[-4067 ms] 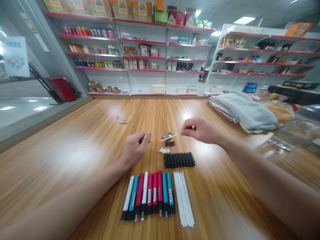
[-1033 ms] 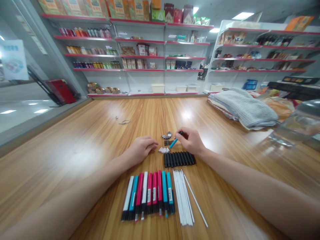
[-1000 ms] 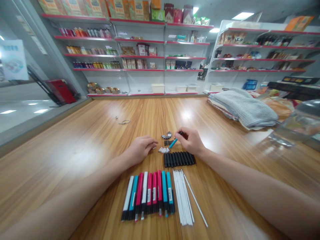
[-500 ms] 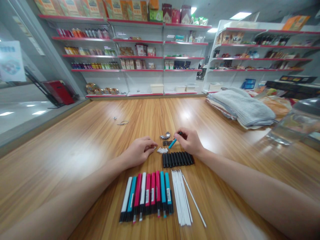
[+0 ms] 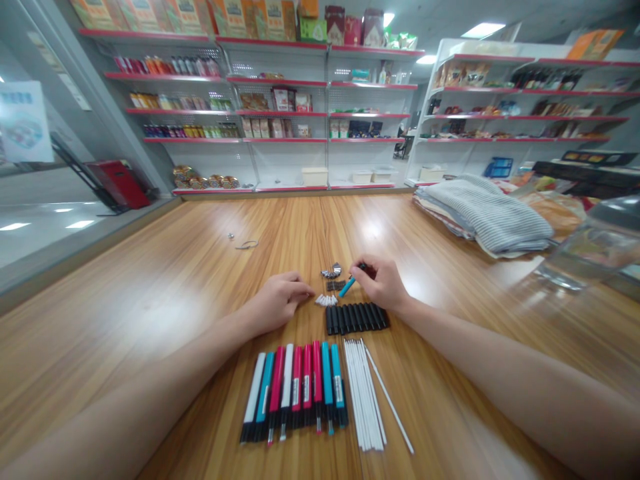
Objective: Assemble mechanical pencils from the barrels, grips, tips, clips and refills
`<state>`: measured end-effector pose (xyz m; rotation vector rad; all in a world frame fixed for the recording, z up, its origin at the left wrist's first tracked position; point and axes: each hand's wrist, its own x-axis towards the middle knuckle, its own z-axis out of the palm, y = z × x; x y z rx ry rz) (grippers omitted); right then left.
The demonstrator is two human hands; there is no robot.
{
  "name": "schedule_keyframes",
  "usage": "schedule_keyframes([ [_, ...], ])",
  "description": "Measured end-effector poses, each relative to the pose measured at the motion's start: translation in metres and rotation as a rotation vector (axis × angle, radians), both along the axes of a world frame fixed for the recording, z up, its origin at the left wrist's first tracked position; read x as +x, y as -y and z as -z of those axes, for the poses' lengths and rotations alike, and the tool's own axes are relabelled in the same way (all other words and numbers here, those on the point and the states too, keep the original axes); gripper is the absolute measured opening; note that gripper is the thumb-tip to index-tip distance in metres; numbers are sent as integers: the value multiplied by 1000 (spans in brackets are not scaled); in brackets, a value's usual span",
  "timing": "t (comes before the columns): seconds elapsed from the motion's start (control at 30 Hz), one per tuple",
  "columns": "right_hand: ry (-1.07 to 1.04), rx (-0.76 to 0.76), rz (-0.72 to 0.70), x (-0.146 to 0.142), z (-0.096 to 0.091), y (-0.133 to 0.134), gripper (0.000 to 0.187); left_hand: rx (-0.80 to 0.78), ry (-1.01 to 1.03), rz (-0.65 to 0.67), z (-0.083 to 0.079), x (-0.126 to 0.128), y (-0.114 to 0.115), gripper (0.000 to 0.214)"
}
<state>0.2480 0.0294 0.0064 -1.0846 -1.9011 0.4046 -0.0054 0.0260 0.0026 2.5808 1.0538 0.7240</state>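
My right hand [image 5: 380, 283] is closed around a blue pen barrel [image 5: 347, 287], which slants down to the left over the small parts. My left hand [image 5: 285, 300] rests low on the table with thumb and fingertips drawn together; whatever lies between them is too small to make out. Just beside those fingertips is a row of small white plastic pieces [image 5: 327, 301]. Behind it lie small dark springs [image 5: 335, 285] and silvery metal clips [image 5: 331, 271]. Nearer me sit black pen grips [image 5: 357, 318] side by side.
Several white, blue and pink pens [image 5: 293, 387] lie in a row near me. White refills [image 5: 364, 393] are to their right, one set apart at an angle. A folded striped cloth [image 5: 483, 210] and a clear container [image 5: 590, 243] stand at right. Stocked shelves [image 5: 280, 141] stand beyond the table.
Almost nothing differs. Both hands keep their places, the blue barrel stays in the right hand, and the view has shifted very slightly.
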Motion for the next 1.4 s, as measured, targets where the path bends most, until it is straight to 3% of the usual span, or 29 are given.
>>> schedule_keyframes([
  [0.27,-17,0,-4,0,3,-1,19,23,11,-55,-2,-1,0,21],
  [0.4,-123,-12,-24,5,1,-3,20,21,5,-58,-2,-2,0,16],
  [0.47,-213,-69,-108,9,-6,-6,20,20,5,-67,-2,-2,0,15],
  [0.53,-251,-213,-286,16,-20,-8,21,18,6,-85,-3,-1,0,14],
  [0.67,19,-627,-695,27,-56,-6,25,21,-3,-147,-3,5,4,13],
  [0.8,506,-892,-828,31,-83,7,20,39,2,-176,-5,9,8,17],
  [1.0,833,-1024,-781,22,-93,28,15,-8,-8,-184,-5,4,5,13],
  [1.17,880,-1073,-848,16,-92,34,13,-12,-22,-194,-4,4,6,13],
  [1.4,907,-1049,-841,16,-91,32,14,-28,-26,-166,-5,10,11,16],
])
